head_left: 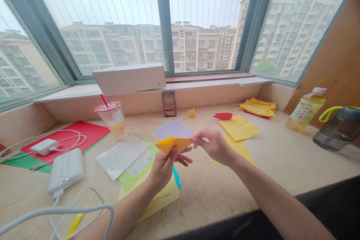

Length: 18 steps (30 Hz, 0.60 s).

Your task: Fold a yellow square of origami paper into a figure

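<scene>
A folded piece of yellow-orange origami paper [169,144] is held up over the middle of the counter. My left hand [165,165] grips it from below, the thumb pressed on its front face and the other fingers behind. With thumb and forefinger, my right hand [212,144] pinches the paper's right-hand tip. Under and beyond the hands lie a lilac sheet [174,129], a green patterned packet [140,167] and a pale yellow sheet [160,198]. Farther back stands a small folded yellow figure [191,112], with a red folded piece [223,116] to its right.
Yellow sheets [239,127] and a paper stack [257,107] lie to the right, near a drink bottle [306,110] and a dark flask [339,129]. At left are a lidded cup [112,120], a power bank [66,170], cables and red paper [92,133]. A white box [129,78] rests on the sill.
</scene>
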Tool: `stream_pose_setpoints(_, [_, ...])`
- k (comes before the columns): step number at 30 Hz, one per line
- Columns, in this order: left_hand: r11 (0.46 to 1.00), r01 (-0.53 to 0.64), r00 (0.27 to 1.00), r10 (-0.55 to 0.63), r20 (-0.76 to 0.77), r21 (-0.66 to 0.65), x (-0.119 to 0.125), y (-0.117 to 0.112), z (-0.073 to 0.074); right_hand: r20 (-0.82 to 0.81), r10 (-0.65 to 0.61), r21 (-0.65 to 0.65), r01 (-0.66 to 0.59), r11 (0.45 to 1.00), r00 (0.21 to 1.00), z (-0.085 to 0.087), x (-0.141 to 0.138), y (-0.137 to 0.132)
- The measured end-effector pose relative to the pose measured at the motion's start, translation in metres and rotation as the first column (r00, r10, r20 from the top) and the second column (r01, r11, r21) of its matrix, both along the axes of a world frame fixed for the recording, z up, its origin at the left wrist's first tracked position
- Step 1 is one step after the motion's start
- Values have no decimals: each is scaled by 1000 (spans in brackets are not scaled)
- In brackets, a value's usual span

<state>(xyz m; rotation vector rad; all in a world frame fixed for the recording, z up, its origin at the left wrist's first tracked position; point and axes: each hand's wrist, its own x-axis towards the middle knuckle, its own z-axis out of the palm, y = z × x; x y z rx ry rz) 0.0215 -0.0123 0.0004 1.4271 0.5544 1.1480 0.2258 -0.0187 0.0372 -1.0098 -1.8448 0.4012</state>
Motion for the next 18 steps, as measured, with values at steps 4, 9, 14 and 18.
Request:
stream_pose_setpoints(4, [1000,6,998,-6,-56,-1,-2,1,1,-8,60,-33,-60,998,998,2,-1,-1])
stream_pose_setpoints(9, [997,47,987,-56,-153,-61,0,5,-1,-77,80,-77,-86,993,994,-2,-10,-1])
stream_pose_setpoints(14, [980,-79,988,53,-146,-181,2,10,2,-92,-96,141,108,984,991,-13,-15,1])
stream_pose_setpoints(18, [952,-127,992,120,-42,-279,1,7,2,-25,-153,299,153,942,988,-23,-18,3])
